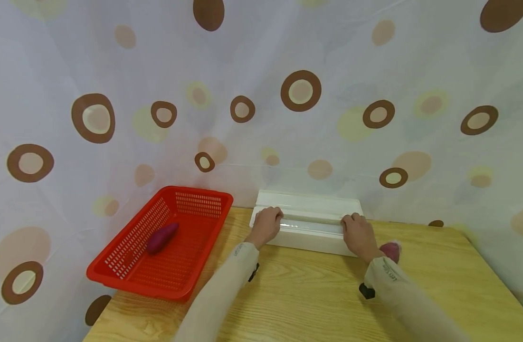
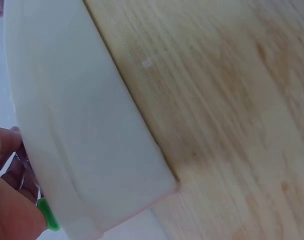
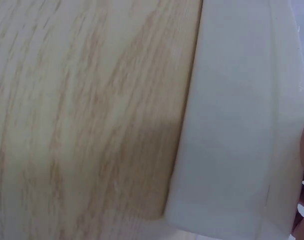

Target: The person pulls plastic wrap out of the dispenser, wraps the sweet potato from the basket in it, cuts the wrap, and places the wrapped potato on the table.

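Note:
A long white cling film box (image 1: 308, 237) with its lid raised stands at the back of the table; its front wall fills much of both wrist views. Shiny cling film (image 1: 310, 225) stretches across its opening. At the box's left end my left hand (image 1: 266, 226) pinches the film, fingers curled. My right hand (image 1: 360, 236) pinches it likewise near the right end. A green piece (image 2: 48, 215) shows beside the left fingers in the left wrist view. Partly hidden behind my right wrist lies a purple sweet potato (image 1: 391, 251) with clear film about it.
A red plastic basket (image 1: 218, 232) stands left of the box, holding another purple sweet potato (image 1: 162, 237). The wooden table (image 1: 304, 299) extends toward me and to the right. A dotted curtain (image 1: 261, 85) hangs right behind the box and basket.

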Available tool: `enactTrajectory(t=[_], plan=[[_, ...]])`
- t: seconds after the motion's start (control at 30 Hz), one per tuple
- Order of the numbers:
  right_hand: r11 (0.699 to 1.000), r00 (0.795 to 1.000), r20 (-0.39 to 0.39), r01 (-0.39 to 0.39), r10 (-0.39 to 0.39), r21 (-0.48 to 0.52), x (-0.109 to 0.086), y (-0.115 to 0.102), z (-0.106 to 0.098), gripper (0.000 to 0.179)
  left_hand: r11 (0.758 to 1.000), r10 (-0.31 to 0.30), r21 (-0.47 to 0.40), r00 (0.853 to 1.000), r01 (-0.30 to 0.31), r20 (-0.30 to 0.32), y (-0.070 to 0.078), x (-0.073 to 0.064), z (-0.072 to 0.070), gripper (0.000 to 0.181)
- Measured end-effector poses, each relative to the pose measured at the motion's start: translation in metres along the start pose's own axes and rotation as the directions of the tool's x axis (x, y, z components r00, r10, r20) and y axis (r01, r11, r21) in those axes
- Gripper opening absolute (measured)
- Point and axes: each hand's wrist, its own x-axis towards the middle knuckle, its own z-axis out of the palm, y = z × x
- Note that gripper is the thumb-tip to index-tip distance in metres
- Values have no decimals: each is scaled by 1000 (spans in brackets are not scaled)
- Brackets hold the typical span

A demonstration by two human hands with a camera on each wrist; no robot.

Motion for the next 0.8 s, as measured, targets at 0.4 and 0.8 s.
enactTrajectory(t=[0.4, 0.8], plan=[[994, 995, -83, -52, 60, 97, 4, 2, 2, 17, 999, 1, -54, 997, -5, -78, 3, 3, -1, 18], [971, 988, -73, -118, 136, 207, 13, 2, -5, 23, 997, 82, -4, 994, -83, -72, 2, 9, -20, 18]])
